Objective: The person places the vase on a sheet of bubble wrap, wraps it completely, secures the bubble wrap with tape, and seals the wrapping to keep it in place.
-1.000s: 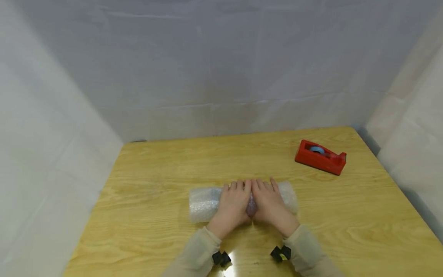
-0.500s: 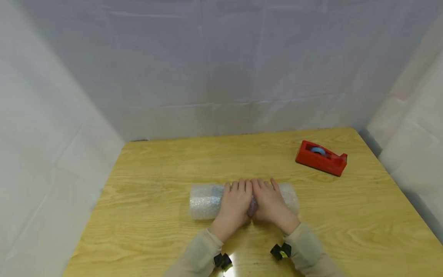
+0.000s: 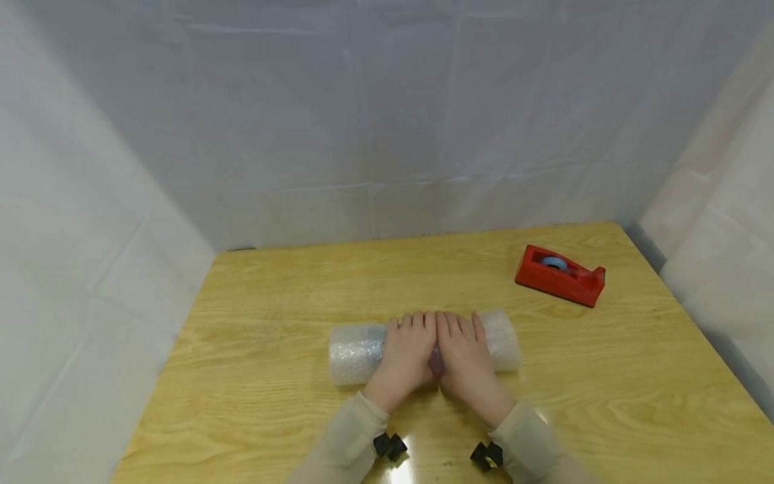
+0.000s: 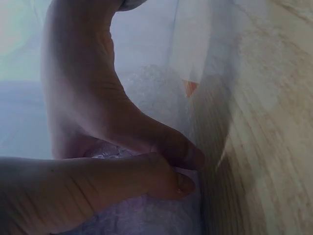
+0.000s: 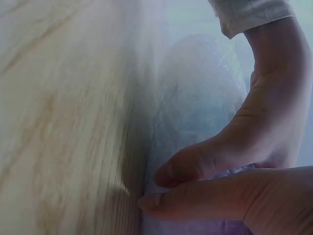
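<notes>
A roll of bubble wrap [image 3: 355, 353] lies crosswise on the wooden table, with something purple showing near its middle. My left hand [image 3: 408, 353] grips it just left of the middle. Close against that hand, my right hand [image 3: 468, 356] holds the right part. Fingers of both hands drape over the far side, while the thumbs press the near side. In the left wrist view the left thumb [image 4: 112, 188] lies alongside the right thumb [image 4: 161, 139]. The right wrist view shows both thumbs on the clear bubble wrap [image 5: 195, 93]. What is inside cannot be made out.
A red tape dispenser [image 3: 561, 275] with a blue-cored roll of tape stands at the back right of the table [image 3: 260, 289]. White sheeting [image 3: 387, 121] hangs behind the table and on both sides.
The bubble wrap roll has shifted slightly, its right end a little farther from me. Both hands keep their hold, and the right hand has turned a little.
</notes>
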Tool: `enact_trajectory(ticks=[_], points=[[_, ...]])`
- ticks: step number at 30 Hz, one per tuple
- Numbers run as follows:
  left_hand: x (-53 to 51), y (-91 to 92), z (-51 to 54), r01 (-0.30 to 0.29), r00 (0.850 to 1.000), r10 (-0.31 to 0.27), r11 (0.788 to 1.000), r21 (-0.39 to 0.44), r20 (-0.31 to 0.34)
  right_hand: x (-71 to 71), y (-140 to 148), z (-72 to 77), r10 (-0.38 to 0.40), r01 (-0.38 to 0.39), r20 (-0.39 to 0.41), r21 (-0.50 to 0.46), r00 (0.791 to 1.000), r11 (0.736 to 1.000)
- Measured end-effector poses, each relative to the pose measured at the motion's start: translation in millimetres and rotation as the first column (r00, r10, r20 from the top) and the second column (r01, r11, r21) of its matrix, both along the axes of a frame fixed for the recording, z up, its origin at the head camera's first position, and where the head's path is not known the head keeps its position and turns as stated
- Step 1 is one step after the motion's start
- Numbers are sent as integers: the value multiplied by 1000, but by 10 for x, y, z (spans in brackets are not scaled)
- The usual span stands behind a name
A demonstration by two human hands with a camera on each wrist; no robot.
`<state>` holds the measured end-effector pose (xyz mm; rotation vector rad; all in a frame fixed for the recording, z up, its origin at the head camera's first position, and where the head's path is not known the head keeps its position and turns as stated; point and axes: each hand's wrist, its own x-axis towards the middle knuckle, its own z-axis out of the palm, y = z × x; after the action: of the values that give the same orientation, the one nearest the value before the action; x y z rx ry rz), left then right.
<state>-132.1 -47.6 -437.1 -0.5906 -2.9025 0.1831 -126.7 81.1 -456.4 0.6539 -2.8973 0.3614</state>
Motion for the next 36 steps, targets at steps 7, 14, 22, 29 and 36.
enact_trajectory(ticks=[7,14,22,29,36], points=[[-81,-10,47,4,996,-7,999,32,92,-100,28,68,8,-8,35,-16,999,1000],[-210,-49,81,11,973,-28,997,77,227,-218,31,135,18,-17,135,-6,991,1000],[-301,-50,125,18,955,-44,996,91,293,-293,49,131,26,-24,181,-14,983,1000],[-292,-42,155,5,947,-31,997,82,320,-295,60,146,39,-32,207,-38,977,999],[-187,-32,148,-8,944,-17,997,75,329,-221,72,150,53,-51,215,-16,975,999]])
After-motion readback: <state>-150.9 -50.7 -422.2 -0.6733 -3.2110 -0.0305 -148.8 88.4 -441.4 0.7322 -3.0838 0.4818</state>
